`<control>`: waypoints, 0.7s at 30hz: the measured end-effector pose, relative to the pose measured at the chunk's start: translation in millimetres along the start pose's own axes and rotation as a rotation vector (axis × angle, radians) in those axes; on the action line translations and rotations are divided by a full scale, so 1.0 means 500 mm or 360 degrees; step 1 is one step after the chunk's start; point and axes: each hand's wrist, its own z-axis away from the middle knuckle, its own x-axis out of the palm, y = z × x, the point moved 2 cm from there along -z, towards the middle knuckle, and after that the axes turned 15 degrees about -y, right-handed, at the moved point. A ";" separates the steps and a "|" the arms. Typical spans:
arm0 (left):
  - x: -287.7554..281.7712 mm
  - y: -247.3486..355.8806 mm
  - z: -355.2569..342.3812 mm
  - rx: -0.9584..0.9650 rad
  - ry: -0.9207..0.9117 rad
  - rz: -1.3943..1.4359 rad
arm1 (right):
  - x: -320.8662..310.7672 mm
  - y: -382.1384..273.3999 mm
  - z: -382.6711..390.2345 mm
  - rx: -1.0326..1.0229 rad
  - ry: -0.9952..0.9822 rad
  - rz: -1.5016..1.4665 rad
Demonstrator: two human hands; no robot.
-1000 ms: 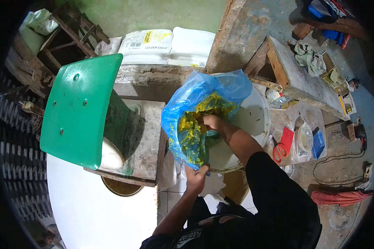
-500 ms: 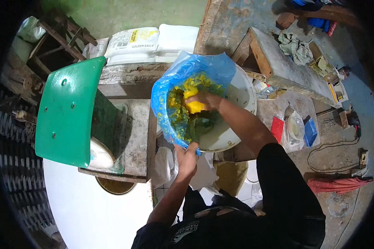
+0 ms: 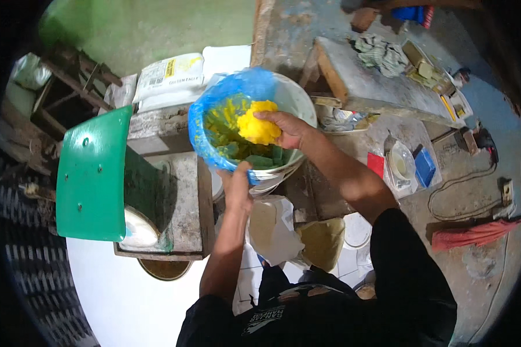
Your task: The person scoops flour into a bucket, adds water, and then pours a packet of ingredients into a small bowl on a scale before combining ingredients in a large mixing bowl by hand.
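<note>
My right hand is closed round a large lump of soft yellow fat that looks like margarine, lifted up at the bucket's mouth. Below it is the white bucket, lined with a blue plastic bag folded over the rim. Yellow smears coat the bag's inside, and pale green-looking pieces show at the near side. My left hand grips the bag's edge at the near rim; its fingertips are partly hidden.
On the left, a weighing scale with a green platform stands on a wooden stand. White sacks lie behind it. Open sacks sit below the bucket. To the right are a bowl, a blue tray and a worn bench.
My right hand has lifted the yellow lump from inside the bag up to the bucket's mouth. The bucket now stands more upright, and my left hand stays at its near rim.
</note>
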 end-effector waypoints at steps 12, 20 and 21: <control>-0.080 -0.030 -0.149 -0.0330 -0.0301 -0.0457 | 0.130 0.088 0.421 -0.1248 -0.0302 -0.0432; 0.044 -0.206 0.139 0.0972 -0.0166 -0.1232 | 0.172 0.490 1.140 -0.1650 0.0291 -0.0449; 0.067 -0.278 0.207 0.0895 -0.0370 -0.1379 | 0.155 0.586 1.243 -0.1586 0.0851 0.0131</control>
